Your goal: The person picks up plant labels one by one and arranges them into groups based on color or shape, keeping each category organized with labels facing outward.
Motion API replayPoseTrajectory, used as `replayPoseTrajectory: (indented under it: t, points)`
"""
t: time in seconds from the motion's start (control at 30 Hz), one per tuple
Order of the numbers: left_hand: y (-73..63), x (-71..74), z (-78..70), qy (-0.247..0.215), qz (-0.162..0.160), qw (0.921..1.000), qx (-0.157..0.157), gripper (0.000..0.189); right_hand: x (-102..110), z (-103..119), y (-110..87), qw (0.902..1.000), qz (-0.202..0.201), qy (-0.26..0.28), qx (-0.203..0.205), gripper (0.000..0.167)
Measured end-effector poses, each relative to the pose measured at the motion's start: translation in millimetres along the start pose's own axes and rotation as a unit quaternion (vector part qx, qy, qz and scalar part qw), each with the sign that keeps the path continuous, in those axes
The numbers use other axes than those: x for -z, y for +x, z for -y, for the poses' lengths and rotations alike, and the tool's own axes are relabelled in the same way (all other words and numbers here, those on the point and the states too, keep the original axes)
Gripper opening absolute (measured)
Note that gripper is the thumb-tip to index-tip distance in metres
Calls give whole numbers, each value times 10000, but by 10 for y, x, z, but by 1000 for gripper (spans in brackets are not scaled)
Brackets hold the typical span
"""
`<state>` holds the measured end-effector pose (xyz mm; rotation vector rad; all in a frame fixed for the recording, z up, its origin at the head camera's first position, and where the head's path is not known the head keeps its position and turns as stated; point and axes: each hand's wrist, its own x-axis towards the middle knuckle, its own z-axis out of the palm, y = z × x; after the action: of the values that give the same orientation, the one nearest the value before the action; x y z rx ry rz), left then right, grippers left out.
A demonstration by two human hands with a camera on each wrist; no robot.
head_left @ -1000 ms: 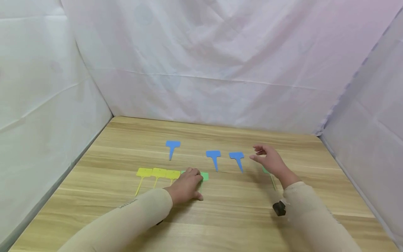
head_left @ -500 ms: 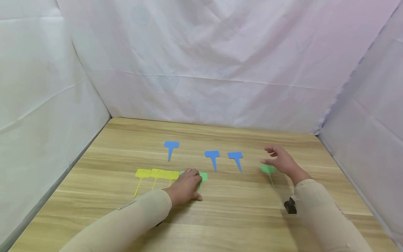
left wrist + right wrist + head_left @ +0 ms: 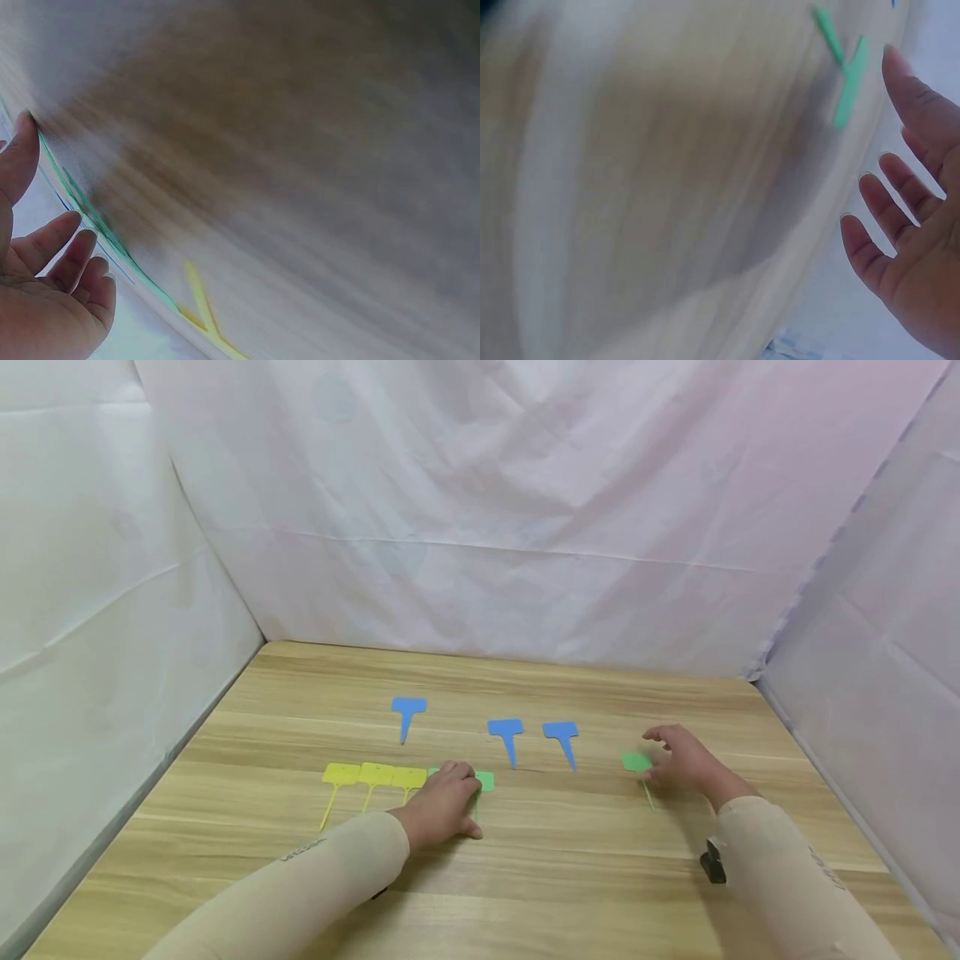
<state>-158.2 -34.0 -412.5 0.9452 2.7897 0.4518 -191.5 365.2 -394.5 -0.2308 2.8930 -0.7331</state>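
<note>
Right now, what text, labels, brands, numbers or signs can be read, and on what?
None legible to quote.
Left sleeve: dark print, too small to read.
Right sleeve: dark marking, also too small.
Yellow tags, green tags, blue tags: no writing I can make out.

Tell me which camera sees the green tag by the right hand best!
The head view: there the green tag shows its flat top and most of its stem, by the right hand. The right wrist view shows it squashed, slanting; the left wrist view doesn't show it.
</note>
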Motion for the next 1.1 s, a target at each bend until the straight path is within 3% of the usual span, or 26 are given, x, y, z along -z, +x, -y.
replayPoseTrajectory:
  t: [0.33,0.77,1.1]
  points:
    - [-2,-5,9,64,-39,10000,-42,64,-84,-146,-60,9999,144,23,-88,76]
    - [-6,3,4,34,-53,10000,13,64,-113,-169,-25,9997,211,-85,114,78]
    - [-13,5,-7,-24,-56,10000,5,63,-66,-120,21,9979,553,-132,-313,75]
